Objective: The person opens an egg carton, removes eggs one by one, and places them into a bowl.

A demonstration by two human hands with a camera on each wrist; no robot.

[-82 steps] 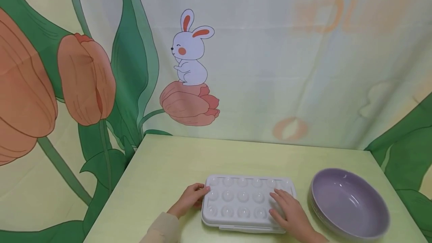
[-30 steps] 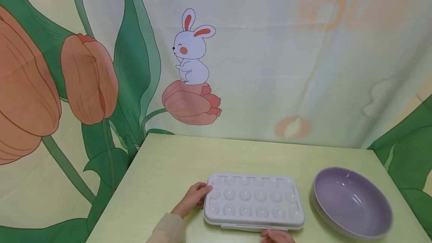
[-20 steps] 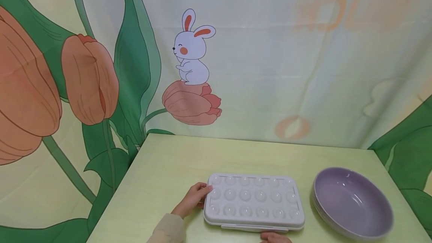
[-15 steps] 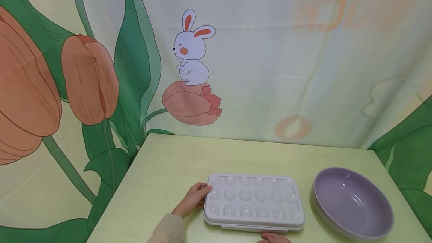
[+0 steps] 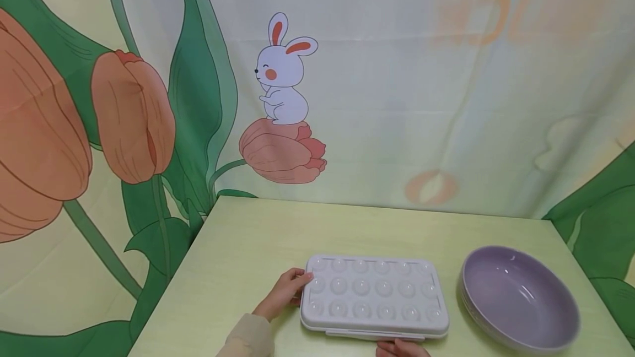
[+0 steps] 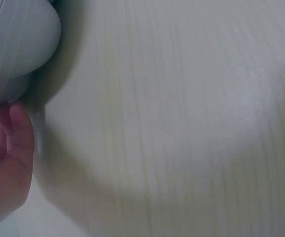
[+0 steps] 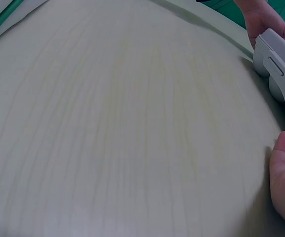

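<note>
A white plastic egg box (image 5: 373, 297) with a closed lid, moulded with rows of round bumps, lies on the table in the head view. My left hand (image 5: 281, 294) holds its left end, thumb on the lid's edge and fingers down the side. The left wrist view shows those fingers (image 6: 20, 131) tucked against the rounded underside. At the front, my right hand (image 5: 401, 348) has its fingertips right at the long latch strip (image 5: 347, 335), palm partly out of frame. In the right wrist view, the right fingers (image 7: 282, 148) reach fairly straight up to the box's front side.
A purple round bowl (image 5: 521, 299) stands just right of the egg box. The pale yellow table (image 5: 248, 236) ends at a hanging cloth (image 5: 377, 98) printed with tulips and a rabbit.
My right hand has left the lid's right part and come down to the front edge, lately shifting slightly left along the latch. The left hand keeps its hold; the box stays put.
</note>
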